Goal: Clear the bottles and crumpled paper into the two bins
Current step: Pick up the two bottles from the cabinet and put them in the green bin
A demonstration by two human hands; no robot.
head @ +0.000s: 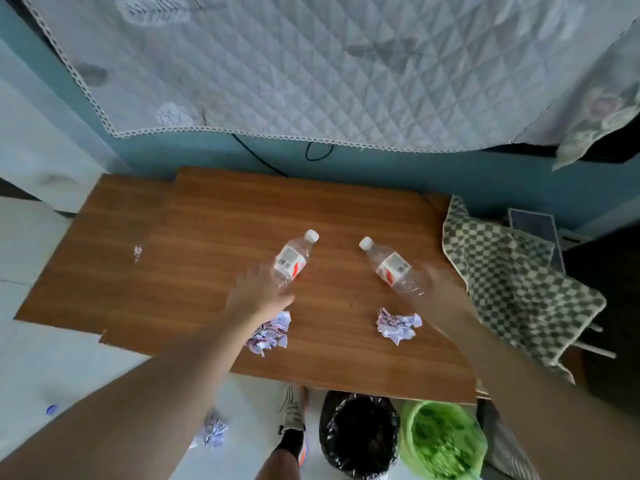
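Two clear plastic bottles with white caps lie on the wooden table (207,237). My left hand (258,294) is at the base of the left bottle (292,263), fingers and thumb spread around it. My right hand (440,289), blurred, reaches the base of the right bottle (391,266), which also lies flat. One crumpled paper ball (273,332) sits just under my left wrist; another crumpled paper ball (398,323) lies left of my right forearm. Below the table's near edge stand a black-lined bin (360,401) and a green-lined bin (414,431).
A grey checked cloth (512,282) drapes over the table's right edge. A small paper scrap (138,252) lies on the table's left part. Another paper ball (214,429) rests on the white floor near my shoe (292,410). A quilted cover hangs behind the table.
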